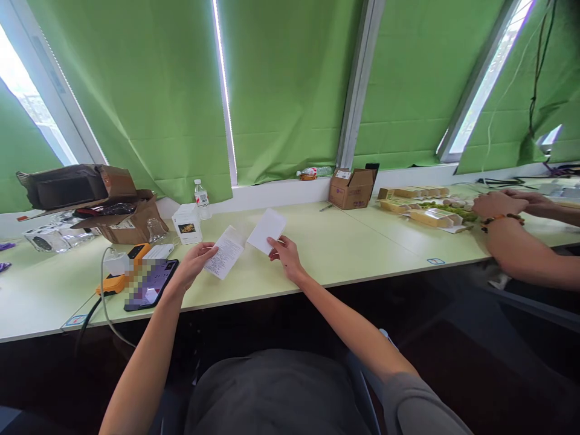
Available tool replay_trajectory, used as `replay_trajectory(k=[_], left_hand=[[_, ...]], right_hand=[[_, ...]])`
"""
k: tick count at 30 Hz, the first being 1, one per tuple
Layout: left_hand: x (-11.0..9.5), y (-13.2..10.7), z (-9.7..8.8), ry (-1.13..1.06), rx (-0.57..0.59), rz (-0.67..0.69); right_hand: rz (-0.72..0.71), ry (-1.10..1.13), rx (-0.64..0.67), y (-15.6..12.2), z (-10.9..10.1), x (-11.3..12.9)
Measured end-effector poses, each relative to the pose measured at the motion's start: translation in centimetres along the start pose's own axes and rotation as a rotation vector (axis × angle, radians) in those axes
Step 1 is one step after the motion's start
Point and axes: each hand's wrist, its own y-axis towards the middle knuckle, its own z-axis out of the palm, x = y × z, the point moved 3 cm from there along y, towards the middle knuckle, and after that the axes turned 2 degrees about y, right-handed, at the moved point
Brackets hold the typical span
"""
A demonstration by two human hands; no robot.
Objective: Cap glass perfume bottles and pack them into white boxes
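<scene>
Between the thumb and fingers of my left hand (pixel 194 263) is a printed leaflet (pixel 225 254), its face covered with lines of small text. My right hand (pixel 286 256) pinches a blank-looking white card (pixel 266 228) by its lower right corner. Both papers are tilted above the table, side by side with a narrow gap or touching edges; I cannot tell which. Left of my left hand lies a phone (pixel 165 281) with its screen lit. Behind that hand stands a small white box (pixel 188 223) with a dark picture on it.
Cardboard boxes (pixel 122 220) are piled at the left, near yellow-black devices (pixel 113 284) and a cable. A water bottle (pixel 201 196) stands by the wall. A brown carton (pixel 353 188) sits at the back. A co-worker's hands (pixel 502 204) work at the right beside yellow boxes (pixel 430 216).
</scene>
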Motion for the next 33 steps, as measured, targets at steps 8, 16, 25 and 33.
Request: replay_trajectory(k=[8, 16, 25, 33], left_hand=[[-1.0, -0.7, 1.0, 0.027, 0.118, 0.111], [-1.8, -0.7, 2.1, 0.111, 0.067, 0.235], [-3.8, -2.5, 2.4, 0.478, -0.037, 0.376], [-4.5, -3.1, 2.9, 0.559, 0.024, 0.402]], right_hand=[[-0.062, 0.024, -0.077, 0.0, -0.2, 0.7], [-0.107, 0.052, -0.077, -0.2, -0.3, 1.2], [-0.147, 0.116, -0.007, -0.7, 0.2, 3.2], [-0.153, 0.081, 0.123, -1.6, 1.2, 4.2]])
